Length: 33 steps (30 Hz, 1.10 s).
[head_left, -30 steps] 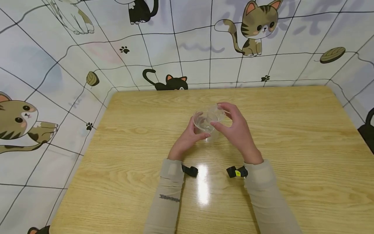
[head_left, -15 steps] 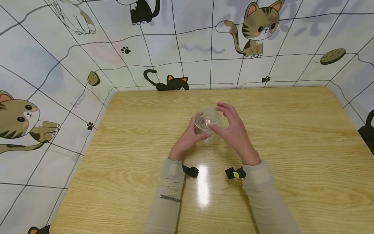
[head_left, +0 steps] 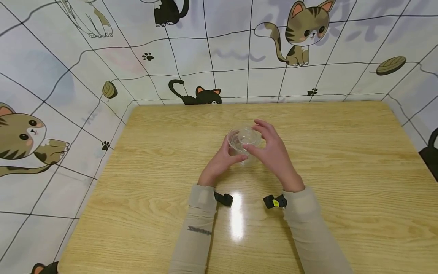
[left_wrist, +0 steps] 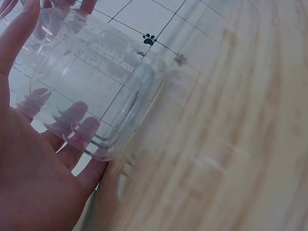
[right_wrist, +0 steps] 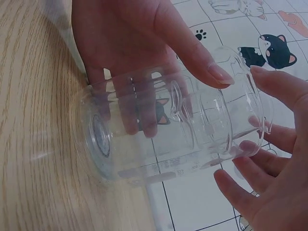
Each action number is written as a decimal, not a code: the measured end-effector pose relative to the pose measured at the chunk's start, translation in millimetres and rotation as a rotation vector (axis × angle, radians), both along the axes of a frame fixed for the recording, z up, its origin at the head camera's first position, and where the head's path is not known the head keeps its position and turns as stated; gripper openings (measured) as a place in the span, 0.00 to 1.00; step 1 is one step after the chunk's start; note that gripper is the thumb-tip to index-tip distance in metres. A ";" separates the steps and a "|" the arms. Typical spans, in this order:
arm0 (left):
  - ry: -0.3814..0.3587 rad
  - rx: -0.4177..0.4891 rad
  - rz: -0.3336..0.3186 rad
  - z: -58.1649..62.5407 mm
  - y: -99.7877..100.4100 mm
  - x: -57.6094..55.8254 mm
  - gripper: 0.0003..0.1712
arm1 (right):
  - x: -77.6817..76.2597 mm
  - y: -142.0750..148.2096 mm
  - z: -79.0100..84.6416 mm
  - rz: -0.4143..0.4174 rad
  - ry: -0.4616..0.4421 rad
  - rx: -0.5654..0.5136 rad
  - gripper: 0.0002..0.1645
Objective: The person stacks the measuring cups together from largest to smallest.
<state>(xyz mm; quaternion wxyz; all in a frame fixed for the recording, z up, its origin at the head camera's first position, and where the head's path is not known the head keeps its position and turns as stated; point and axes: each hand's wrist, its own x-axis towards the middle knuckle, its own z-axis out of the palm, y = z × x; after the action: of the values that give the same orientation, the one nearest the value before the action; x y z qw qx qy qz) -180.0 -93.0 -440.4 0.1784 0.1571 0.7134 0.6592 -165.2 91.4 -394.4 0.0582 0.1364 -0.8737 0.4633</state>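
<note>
A clear, see-through jar with printed scale markings stands upright on the table. My left hand grips its side; in the left wrist view the fingers wrap behind the jar's wall and its base rests on the wood. My right hand holds a smaller clear rimmed piece at the jar's mouth, thumb and fingers round its rim. From the right wrist view, this rimmed piece sits at the jar's upper end, partly inside it. Its exact kind is hard to tell, being transparent.
The pale wooden table extends on all sides of the hands. Behind it and at the sides stand white gridded walls printed with cats. A black strap device sits on each wrist.
The right hand has shifted slightly left, levelling the clear rimmed piece from a tilt and settling it into the jar's mouth. The left hand and jar have stayed nearly in place.
</note>
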 end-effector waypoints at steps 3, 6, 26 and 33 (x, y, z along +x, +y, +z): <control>0.005 0.020 -0.005 -1.2 -0.6 -0.3 0.50 | -1.1 -1.5 0.0 -0.004 0.016 0.028 0.38; 0.002 0.009 -0.001 -2.2 -1.6 -0.5 0.52 | -2.0 -3.0 0.1 -0.001 0.039 0.048 0.37; 0.000 -0.044 0.015 0.7 -1.1 1.0 0.50 | -3.0 -5.5 13.4 0.004 0.009 0.316 0.37; 0.000 -0.010 0.004 -1.0 -1.7 0.5 0.49 | -5.6 -7.2 23.1 0.022 -0.019 0.489 0.39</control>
<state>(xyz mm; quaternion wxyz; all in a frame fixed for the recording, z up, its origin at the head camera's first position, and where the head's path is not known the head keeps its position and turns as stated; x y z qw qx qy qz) -179.5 -94.6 -441.4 0.1779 0.1547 0.7169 0.6561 -170.8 84.1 -371.3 0.0102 0.1515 -0.9588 0.2399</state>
